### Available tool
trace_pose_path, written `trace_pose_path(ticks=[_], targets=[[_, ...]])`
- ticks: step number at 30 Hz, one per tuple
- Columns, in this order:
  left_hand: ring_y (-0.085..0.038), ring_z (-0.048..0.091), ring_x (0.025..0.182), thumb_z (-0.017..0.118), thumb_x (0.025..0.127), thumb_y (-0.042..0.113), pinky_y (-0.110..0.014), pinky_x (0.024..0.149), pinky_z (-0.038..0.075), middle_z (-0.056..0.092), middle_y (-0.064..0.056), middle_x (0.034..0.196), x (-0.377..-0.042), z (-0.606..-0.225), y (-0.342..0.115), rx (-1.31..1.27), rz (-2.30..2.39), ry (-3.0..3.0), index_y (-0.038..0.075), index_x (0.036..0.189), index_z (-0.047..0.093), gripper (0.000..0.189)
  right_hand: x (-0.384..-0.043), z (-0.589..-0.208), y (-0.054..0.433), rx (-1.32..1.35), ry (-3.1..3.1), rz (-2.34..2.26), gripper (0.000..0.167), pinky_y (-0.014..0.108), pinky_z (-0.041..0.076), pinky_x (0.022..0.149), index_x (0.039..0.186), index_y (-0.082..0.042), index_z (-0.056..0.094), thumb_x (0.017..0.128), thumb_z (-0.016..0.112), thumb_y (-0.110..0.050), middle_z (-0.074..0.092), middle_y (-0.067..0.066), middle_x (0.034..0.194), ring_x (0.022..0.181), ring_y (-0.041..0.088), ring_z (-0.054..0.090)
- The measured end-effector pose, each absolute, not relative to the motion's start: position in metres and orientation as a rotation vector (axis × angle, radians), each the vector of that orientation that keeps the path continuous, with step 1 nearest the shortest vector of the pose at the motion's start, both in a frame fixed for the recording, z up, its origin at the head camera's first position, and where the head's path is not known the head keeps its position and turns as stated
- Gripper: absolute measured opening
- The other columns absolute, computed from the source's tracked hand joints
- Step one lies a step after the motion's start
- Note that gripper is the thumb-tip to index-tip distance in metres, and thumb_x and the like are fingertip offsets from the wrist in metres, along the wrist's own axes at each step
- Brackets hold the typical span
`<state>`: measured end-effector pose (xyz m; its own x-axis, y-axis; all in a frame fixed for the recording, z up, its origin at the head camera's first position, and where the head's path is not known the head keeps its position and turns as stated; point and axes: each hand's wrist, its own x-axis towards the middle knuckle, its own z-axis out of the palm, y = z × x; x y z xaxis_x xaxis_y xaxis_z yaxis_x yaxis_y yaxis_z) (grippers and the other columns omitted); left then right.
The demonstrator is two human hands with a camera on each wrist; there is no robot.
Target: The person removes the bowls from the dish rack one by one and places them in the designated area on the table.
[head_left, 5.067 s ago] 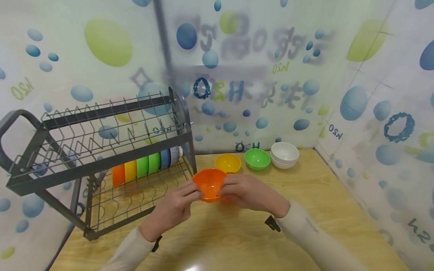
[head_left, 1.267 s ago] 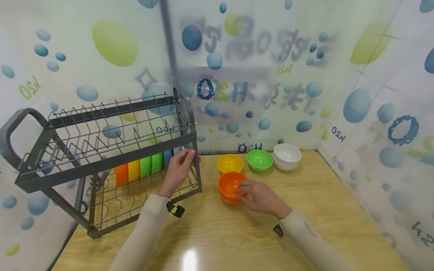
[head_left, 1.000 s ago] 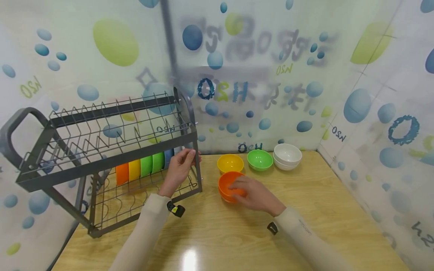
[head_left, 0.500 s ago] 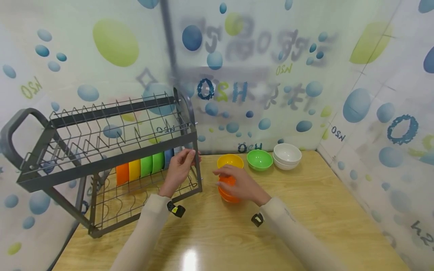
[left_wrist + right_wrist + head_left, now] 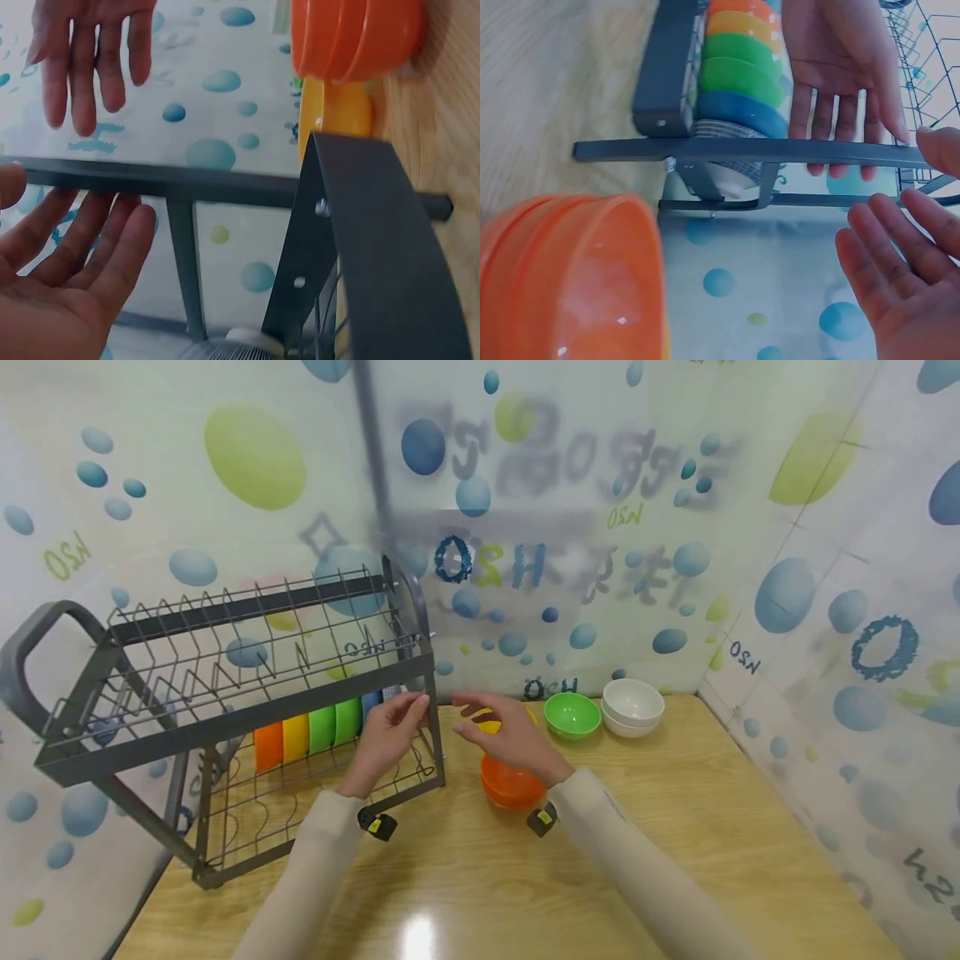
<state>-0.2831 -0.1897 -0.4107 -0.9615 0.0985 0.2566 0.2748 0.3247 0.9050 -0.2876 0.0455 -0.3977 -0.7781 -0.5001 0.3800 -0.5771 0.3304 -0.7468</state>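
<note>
My left hand (image 5: 384, 737) is at the right front post (image 5: 435, 718) of a dark grey two-tier dish rack, its fingers reaching behind the post. In the left wrist view those fingers (image 5: 82, 247) are loosely bent and grip nothing. My right hand (image 5: 512, 737) hovers with parted fingers over the stacked orange bowls (image 5: 512, 787), facing the rack. No object is in its palm (image 5: 907, 300) in the right wrist view. Behind it, a yellow bowl (image 5: 531, 715) is mostly hidden. Several bowls stand on edge in the lower tier, among them orange (image 5: 268, 747), yellow (image 5: 296, 737) and green (image 5: 322, 729).
The rack's wire upper tier (image 5: 240, 635) overhangs the standing bowls. Along the back of the wooden table (image 5: 480, 885) are a green bowl (image 5: 572, 717) and stacked white bowls (image 5: 632, 703). Patterned walls (image 5: 600, 593) close off the back and the right side.
The orange bowl both hands held earlier now sits in the orange stack. My left hand went to the rack post and has just drawn slightly back. My right hand left the stack, moving up and left.
</note>
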Motion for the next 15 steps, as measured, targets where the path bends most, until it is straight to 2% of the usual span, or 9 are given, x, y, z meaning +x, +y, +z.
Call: trace_pose_path(ticks=[7, 9, 12, 15], targets=[[-0.03, 0.068, 0.108, 0.052, 0.106, 0.049, -0.048, 0.095, 0.057, 0.072, -0.013, 0.121, -0.276, -0.411, -0.217, -0.311, -1.44, -2.523, 0.012, 0.134, 0.067, 0.049, -0.293, -0.386, 0.035, 0.994, -2.461, 1.578, 0.047, 0.046, 0.052, 0.108, 0.145, -0.021, 0.057, 0.101, 0.068, -0.032, 0.063, -0.001, 0.143, 0.125, 0.027, 0.064], [-0.03, 0.068, 0.107, 0.051, 0.106, 0.049, -0.05, 0.092, 0.057, 0.07, -0.013, 0.125, -0.274, -0.411, -0.227, -0.297, -1.343, -2.549, 0.012, 0.135, 0.066, 0.05, -0.294, -0.383, 0.033, 0.982, -2.46, 1.609, 0.047, 0.045, 0.052, 0.109, 0.145, -0.022, 0.057, 0.101, 0.068, -0.032, 0.063, -0.001, 0.143, 0.125, 0.025, 0.065], [-0.036, 0.066, 0.115, 0.051, 0.107, 0.046, -0.055, 0.095, 0.056, 0.065, -0.017, 0.135, -0.272, -0.411, -0.242, -0.272, -1.25, -2.561, 0.009, 0.137, 0.064, 0.05, -0.296, -0.38, 0.028, 0.962, -2.466, 1.621, 0.048, 0.04, 0.053, 0.108, 0.146, -0.021, 0.056, 0.101, 0.067, -0.034, 0.063, 0.0, 0.143, 0.125, 0.022, 0.065], [-0.041, 0.06, 0.125, 0.05, 0.107, 0.047, -0.06, 0.103, 0.051, 0.06, -0.019, 0.141, -0.27, -0.408, -0.256, -0.239, -1.189, -2.544, 0.006, 0.138, 0.062, 0.052, -0.299, -0.377, 0.023, 0.946, -2.456, 1.631, 0.051, 0.038, 0.054, 0.107, 0.147, -0.018, 0.056, 0.101, 0.067, -0.036, 0.063, 0.003, 0.143, 0.125, 0.021, 0.065]])
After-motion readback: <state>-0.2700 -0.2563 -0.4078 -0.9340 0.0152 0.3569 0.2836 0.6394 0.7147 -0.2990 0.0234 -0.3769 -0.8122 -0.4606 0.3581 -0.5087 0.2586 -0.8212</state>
